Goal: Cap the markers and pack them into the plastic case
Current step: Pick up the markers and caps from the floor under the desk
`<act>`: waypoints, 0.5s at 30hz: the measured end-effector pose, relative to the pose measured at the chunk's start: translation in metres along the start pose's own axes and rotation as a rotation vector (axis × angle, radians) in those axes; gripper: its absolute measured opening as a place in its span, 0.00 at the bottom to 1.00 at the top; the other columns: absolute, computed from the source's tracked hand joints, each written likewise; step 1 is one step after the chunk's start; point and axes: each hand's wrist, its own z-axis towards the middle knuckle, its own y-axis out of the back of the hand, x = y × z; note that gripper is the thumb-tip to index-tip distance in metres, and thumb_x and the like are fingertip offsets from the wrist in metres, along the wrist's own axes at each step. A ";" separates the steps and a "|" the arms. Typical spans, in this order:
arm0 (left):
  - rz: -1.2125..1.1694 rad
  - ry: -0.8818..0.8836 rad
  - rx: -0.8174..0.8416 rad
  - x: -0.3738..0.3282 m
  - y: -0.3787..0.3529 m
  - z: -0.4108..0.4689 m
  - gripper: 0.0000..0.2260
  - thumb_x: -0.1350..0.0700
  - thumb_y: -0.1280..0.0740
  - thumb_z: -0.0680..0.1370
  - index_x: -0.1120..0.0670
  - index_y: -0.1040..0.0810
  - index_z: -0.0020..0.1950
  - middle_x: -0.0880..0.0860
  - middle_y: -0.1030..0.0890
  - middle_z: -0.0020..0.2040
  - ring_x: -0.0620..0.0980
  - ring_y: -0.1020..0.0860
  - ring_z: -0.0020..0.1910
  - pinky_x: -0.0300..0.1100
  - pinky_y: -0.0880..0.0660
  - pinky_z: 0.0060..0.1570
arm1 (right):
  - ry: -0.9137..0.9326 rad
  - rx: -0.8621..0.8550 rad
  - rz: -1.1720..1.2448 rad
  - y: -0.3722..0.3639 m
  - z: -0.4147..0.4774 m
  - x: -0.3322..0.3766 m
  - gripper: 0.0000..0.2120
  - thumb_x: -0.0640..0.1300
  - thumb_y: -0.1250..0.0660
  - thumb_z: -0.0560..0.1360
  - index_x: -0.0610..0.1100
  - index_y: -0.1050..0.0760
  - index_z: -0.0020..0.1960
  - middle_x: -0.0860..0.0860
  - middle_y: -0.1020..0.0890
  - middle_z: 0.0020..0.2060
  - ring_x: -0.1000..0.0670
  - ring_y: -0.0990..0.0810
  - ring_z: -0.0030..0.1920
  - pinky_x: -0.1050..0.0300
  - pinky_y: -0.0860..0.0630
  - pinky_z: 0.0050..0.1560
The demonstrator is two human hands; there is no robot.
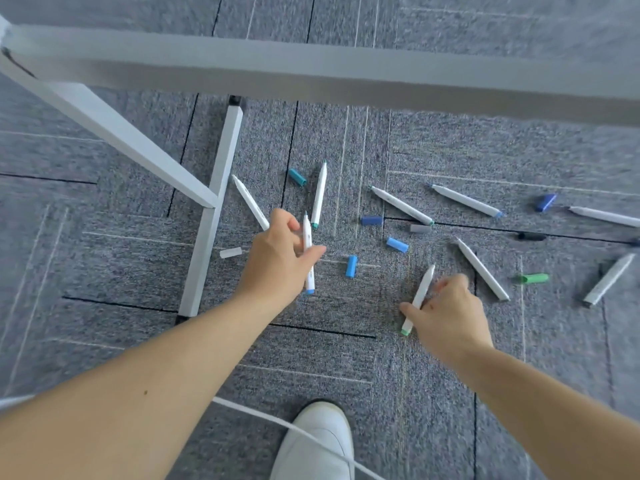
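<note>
Now, on the head camera, I see the person's left hand [277,252], its fingers curled around a blue-ended marker [307,230] above the carpet floor [346,362]. The right hand [450,311] pinches a green-ended marker [423,289] low by the carpet. Other uncapped markers [401,205] and loose caps [397,244] lie scattered around; a light blue cap [351,266] lies between the hands.

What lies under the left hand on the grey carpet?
The left hand grips a white marker with a blue end. Beneath it, a plain white marker runs under the knuckles; its lower end is hidden.
</note>
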 end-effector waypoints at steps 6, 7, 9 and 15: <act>-0.070 0.001 -0.057 -0.017 -0.001 0.023 0.09 0.49 0.31 0.82 0.54 0.22 0.50 0.47 0.16 0.41 0.41 0.18 0.36 0.29 0.28 0.28 | 0.059 0.048 0.052 0.006 0.010 0.000 0.13 0.45 0.39 0.83 0.42 0.25 0.42 0.44 0.17 0.36 0.49 0.24 0.28 0.59 0.28 0.23; -0.061 -0.013 -0.078 -0.022 0.001 0.030 0.09 0.49 0.34 0.83 0.54 0.22 0.51 0.48 0.17 0.40 0.44 0.19 0.36 0.31 0.29 0.27 | 0.079 0.045 0.084 0.008 0.013 0.001 0.15 0.44 0.41 0.84 0.41 0.26 0.41 0.43 0.18 0.38 0.49 0.26 0.28 0.60 0.30 0.23; -0.036 -0.030 -0.120 -0.029 0.003 0.045 0.10 0.50 0.39 0.86 0.55 0.25 0.52 0.50 0.21 0.39 0.47 0.22 0.34 0.32 0.32 0.25 | 0.166 0.024 0.116 0.015 0.022 0.008 0.15 0.43 0.44 0.85 0.40 0.27 0.41 0.42 0.21 0.40 0.51 0.31 0.29 0.63 0.35 0.25; 0.146 0.027 -0.078 -0.040 -0.004 0.076 0.11 0.53 0.35 0.84 0.57 0.30 0.62 0.55 0.23 0.49 0.46 0.27 0.35 0.37 0.36 0.28 | 0.417 -0.082 0.060 0.048 0.063 0.057 0.04 0.39 0.39 0.82 0.44 0.31 0.57 0.50 0.24 0.46 0.52 0.25 0.40 0.61 0.29 0.36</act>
